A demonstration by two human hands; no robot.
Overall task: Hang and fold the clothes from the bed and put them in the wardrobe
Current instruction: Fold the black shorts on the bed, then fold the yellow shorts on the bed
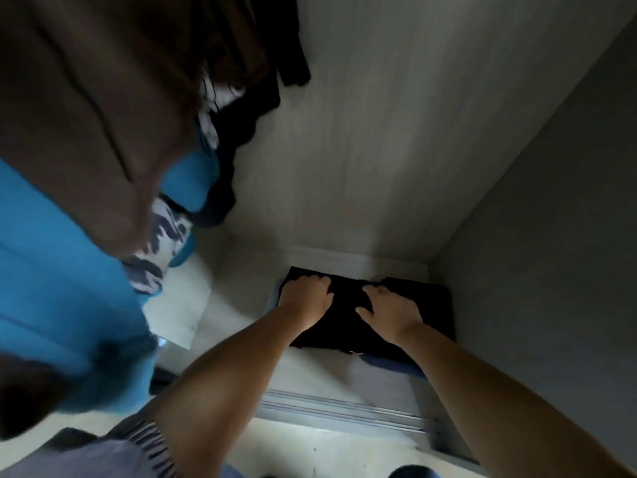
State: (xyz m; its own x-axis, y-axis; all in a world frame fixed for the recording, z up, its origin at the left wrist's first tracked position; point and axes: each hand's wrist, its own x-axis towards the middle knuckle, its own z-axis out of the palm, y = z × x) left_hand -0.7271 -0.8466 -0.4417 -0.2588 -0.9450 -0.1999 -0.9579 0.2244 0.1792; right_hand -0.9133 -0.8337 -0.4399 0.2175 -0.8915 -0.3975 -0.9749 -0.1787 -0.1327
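Note:
A folded black garment (348,322) lies on the wardrobe floor (310,374), on top of a blue folded piece (396,365) whose edge shows at the front right. My left hand (305,298) rests on the garment's left part, fingers bent over its far edge. My right hand (389,310) lies flat on the middle of it with fingers spread. Both arms reach down into the wardrobe.
Hanging clothes fill the left side: a brown garment (96,115), a blue one (51,270), a patterned white and grey one (162,243) and black ones (241,132). The wardrobe's back wall (379,132), right wall (551,236) and sliding-door rail (344,412) enclose the space.

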